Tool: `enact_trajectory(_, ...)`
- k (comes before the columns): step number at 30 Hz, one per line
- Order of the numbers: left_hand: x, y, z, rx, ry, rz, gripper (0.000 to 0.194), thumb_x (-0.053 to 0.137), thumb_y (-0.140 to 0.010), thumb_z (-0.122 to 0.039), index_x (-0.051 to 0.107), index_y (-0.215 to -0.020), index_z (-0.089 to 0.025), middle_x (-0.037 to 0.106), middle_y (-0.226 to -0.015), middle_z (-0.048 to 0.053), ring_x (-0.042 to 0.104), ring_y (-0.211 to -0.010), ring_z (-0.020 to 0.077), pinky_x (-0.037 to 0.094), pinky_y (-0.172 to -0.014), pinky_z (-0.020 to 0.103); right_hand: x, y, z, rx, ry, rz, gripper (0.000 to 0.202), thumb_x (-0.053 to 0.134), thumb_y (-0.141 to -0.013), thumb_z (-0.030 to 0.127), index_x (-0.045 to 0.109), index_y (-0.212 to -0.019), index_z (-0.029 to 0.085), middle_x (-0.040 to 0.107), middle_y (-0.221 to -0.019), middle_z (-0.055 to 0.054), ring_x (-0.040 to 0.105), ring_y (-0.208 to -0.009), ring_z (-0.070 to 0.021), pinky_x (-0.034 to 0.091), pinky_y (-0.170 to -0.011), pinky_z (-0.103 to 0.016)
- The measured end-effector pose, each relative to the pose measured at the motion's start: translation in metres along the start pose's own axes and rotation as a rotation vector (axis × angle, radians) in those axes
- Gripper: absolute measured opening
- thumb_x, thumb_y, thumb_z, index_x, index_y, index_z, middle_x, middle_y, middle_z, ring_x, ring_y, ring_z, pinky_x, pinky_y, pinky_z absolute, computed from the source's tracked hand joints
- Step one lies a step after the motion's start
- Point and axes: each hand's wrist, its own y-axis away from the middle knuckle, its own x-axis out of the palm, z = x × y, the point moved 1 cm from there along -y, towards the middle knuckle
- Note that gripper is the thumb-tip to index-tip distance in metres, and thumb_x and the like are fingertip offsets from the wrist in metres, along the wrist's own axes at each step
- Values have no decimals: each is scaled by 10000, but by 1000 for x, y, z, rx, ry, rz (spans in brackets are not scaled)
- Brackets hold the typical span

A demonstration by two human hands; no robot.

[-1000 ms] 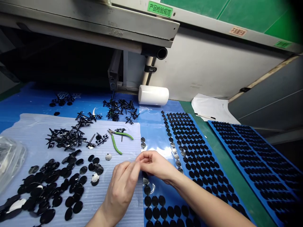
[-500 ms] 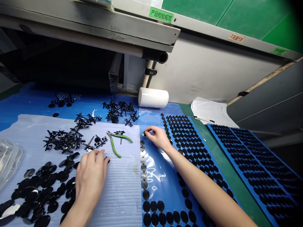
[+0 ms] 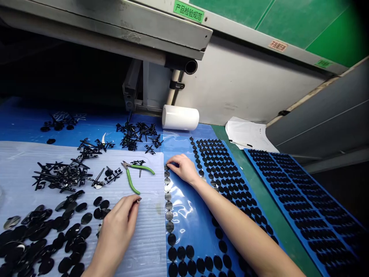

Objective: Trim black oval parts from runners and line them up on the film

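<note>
My left hand (image 3: 119, 223) is over the white foam sheet (image 3: 150, 238), thumb and forefinger pinched on a small black disc seen nearly edge-on. My right hand (image 3: 183, 168) reaches to the top of a column of discs on the blue sheet (image 3: 196, 223), its fingertips closed on a black disc (image 3: 166, 167) at the column's end. Left of my left hand lies a loose pile of black discs (image 3: 37, 227). Green-handled cutters (image 3: 133, 181) rest open on the foam, beside black sprue pieces (image 3: 62, 175).
A white roll (image 3: 180, 117) stands against the back panel. Papers with a pen (image 3: 241, 144) lie on the green table (image 3: 256, 184). Another blue sheet (image 3: 288, 207) at the right bears rows of discs. More black sprues (image 3: 140, 134) lie at the back.
My left hand has moved right and a little down, away from the pile, with a disc in its fingers. My right hand has set its disc closer to the column's top. The view has shifted slightly.
</note>
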Motion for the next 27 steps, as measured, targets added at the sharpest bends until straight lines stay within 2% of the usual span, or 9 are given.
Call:
enact_trajectory(5,6,-2,-17,-13,96,109,220,351,-838,-317,520,-926,-207,582,-865,30,560,-742,171,437,-676,289,0,0,2,-16,40,8,94,548,-793,263,632,-836,262,633,-872,12,510,-820,-165,368,-718,-264)
enact_trajectory(10,5,-4,-27,-46,125,142,200,357,-834,-320,525,-871,-218,572,-825,21,553,-719,170,435,-661,292,-1,0,4,-15,74,21,97,547,-795,273,632,-842,264,622,-896,14,504,-831,-163,365,-721,-260)
enact_trajectory(12,6,-9,-32,-1,124,141,192,348,-839,-297,521,-849,-214,577,-827,24,549,-760,175,434,-682,294,-1,-1,4,-9,87,27,101,547,-793,277,635,-840,262,619,-895,9,501,-834,-169,364,-717,-264)
enact_trajectory(14,9,-18,-37,106,113,127,196,331,-843,-251,519,-876,-206,587,-885,44,533,-850,191,420,-739,318,-1,-2,5,-4,95,31,102,549,-788,280,639,-831,262,616,-886,3,499,-831,-177,363,-710,-271)
enact_trajectory(16,15,-29,-40,205,98,105,211,334,-832,-201,525,-922,-199,582,-998,74,489,-969,223,378,-817,377,0,-4,6,-2,96,33,90,561,-775,274,644,-808,262,616,-868,-3,499,-827,-185,362,-708,-280)
enact_trajectory(18,21,-39,-42,229,95,87,227,346,-817,-179,544,-927,-192,582,-1016,97,469,-1000,256,341,-844,434,-1,-6,7,0,83,25,72,575,-761,252,645,-779,258,615,-847,-9,502,-825,-193,363,-712,-290)
enact_trajectory(20,24,-47,-41,193,121,81,220,358,-811,-193,566,-879,-184,601,-927,101,488,-956,268,339,-834,450,-3,-5,9,0,51,5,68,586,-752,234,640,-790,248,615,-847,-17,507,-831,-198,369,-720,-299)
enact_trajectory(23,23,-53,-41,93,221,68,220,356,-817,-244,558,-873,-177,610,-846,82,539,-856,234,391,-782,392,-10,3,14,-6,-40,-47,128,533,-798,220,607,-902,208,604,-923,-45,513,-875,-190,388,-738,-297)
enact_trajectory(27,24,-55,-43,-67,415,153,210,381,-796,-273,556,-852,-170,625,-681,25,588,-609,159,460,-592,278,-19,25,32,-114,-219,-2,130,534,-811,259,612,-900,203,632,-871,-15,566,-772,-128,438,-665,-224)
